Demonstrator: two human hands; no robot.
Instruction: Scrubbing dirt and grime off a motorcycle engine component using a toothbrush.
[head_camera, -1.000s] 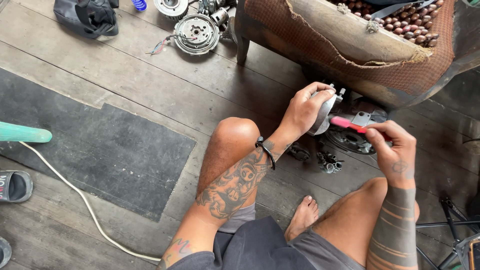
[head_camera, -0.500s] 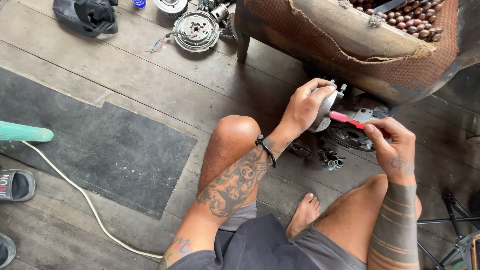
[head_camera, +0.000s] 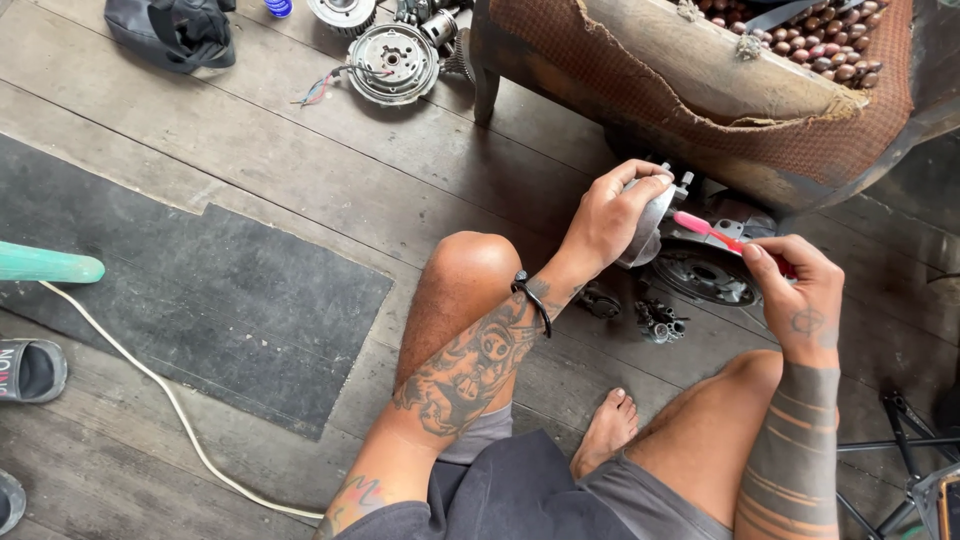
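I sit on a wooden plank floor with my knees up. My left hand (head_camera: 615, 210) grips a grey metal engine part (head_camera: 651, 225) held up in front of me. My right hand (head_camera: 795, 290) holds a pink-handled brush (head_camera: 705, 228), its head against the metal part. Below the hands, a round metal engine cover (head_camera: 705, 275) lies on the floor, with a few small metal pieces (head_camera: 658, 320) beside it.
A worn wooden chair (head_camera: 720, 90) with torn brown netting stands close ahead. Round engine parts (head_camera: 392, 62) with wires and a black bag (head_camera: 175, 30) lie at the back. A dark mat (head_camera: 190, 290), a white cable (head_camera: 170, 400) and sandals (head_camera: 30, 370) lie to my left.
Both hands have shifted slightly while holding the metal part and brush; the brush stays against the part. The view has tilted a little.
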